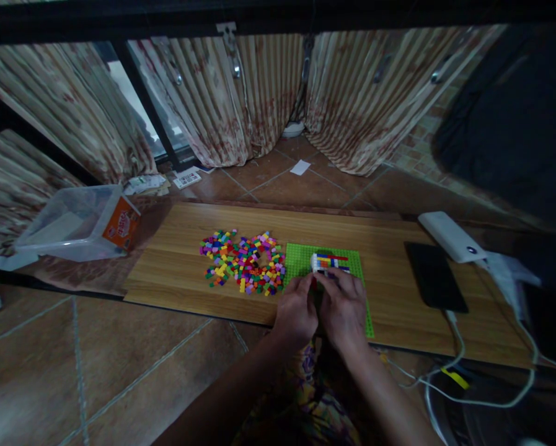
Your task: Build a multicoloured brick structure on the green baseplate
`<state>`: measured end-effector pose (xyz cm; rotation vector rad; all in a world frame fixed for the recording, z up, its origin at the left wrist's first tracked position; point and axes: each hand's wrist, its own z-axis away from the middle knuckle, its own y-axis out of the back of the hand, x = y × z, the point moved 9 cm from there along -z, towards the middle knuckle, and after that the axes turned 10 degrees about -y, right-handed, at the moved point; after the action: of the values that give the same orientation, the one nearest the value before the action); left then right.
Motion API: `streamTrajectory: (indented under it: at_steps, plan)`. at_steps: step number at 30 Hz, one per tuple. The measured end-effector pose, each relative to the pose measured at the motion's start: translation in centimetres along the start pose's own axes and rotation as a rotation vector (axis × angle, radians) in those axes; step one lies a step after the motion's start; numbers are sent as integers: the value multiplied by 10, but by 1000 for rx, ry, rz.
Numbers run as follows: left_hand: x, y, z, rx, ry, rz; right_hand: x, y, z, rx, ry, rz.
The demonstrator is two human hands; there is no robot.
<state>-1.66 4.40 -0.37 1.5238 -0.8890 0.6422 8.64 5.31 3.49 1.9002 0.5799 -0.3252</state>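
Both my hands meet over a green studded baseplate [299, 254] on the wooden board. On the plate stands a small build of toy bricks [328, 260], with a white end at its left and red, blue and yellow rows running right. My left hand [296, 313] has its fingers pinched at the near left corner of the build. Close beside it, my right hand [345, 303] is curled with thumb and forefinger at the same spot. A bit of red shows between the fingertips; the piece itself is mostly hidden. Loose colourful bricks [243, 260] lie spread left of the plate.
The wooden board [166, 266] runs across the view. At its right lie a black phone [436, 275] on a cable and a white power bank [452, 236]. A clear plastic bin [73, 223] with an orange label stands at the left. Curtains [268, 93] hang behind.
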Motion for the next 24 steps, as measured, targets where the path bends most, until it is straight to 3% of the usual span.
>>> streamTrajectory:
  at_steps: [16, 21, 24]
  plan:
    - [1, -3, 3, -36, 61, -27, 2, -6, 3, -6, 33, 56]
    - [-1, 12, 25, 16, 46, 43, -2, 10, 16, 42, 36, -69]
    - [-16, 35, 43, 81, 76, 51, -16, 4, 26, -41, 36, -168]
